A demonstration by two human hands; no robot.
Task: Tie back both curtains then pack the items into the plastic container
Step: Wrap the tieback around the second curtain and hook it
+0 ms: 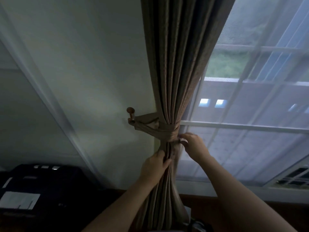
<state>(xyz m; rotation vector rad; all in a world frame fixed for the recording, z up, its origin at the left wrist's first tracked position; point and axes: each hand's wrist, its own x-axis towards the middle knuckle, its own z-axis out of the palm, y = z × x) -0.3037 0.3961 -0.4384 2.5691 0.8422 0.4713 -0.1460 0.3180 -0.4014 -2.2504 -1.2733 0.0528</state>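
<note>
Grips curtain (173, 72) w/ left hand (154, 166) just below the tieback (163, 129), fingers (164, 162) curled round the pleats. Prob. done to steady the bundle and stop folds slipping while the band gets adjusted.

Works right hand (194, 143) at the band's window-side edge, fingers (183, 139) bent and pinching the tieback there, as far as motion blur allows. Likely tugging it snug or tucking a stray pleat under.

Curtain itself:
- Hangs beside the wall (83, 81), at the left edge of the window (234, 125).
- Drawn into a narrow waist by the tieback, w/ pleats fanning out above and below.
- Brown, heavy-looking cloth w/ deep vertical folds. Looks dull in dim light.

Tieback:
- Same brown fabric, wrapped round the waist and pulled leftward.
- Far end caught on a wooden knob hook (130, 113) fixed to the wall, so tension runs sideways and holds the drape off the glass.
- Looks a bit bunched and twisted near the hook.

Behind, a white sheer (250, 148) covers the panes, left hanging loose. Lower left, a dark unit (38, 181), too dim to identify.

Judged approx: first curtain nearly secured. No second curtain, loose items or plastic container in view.
</note>
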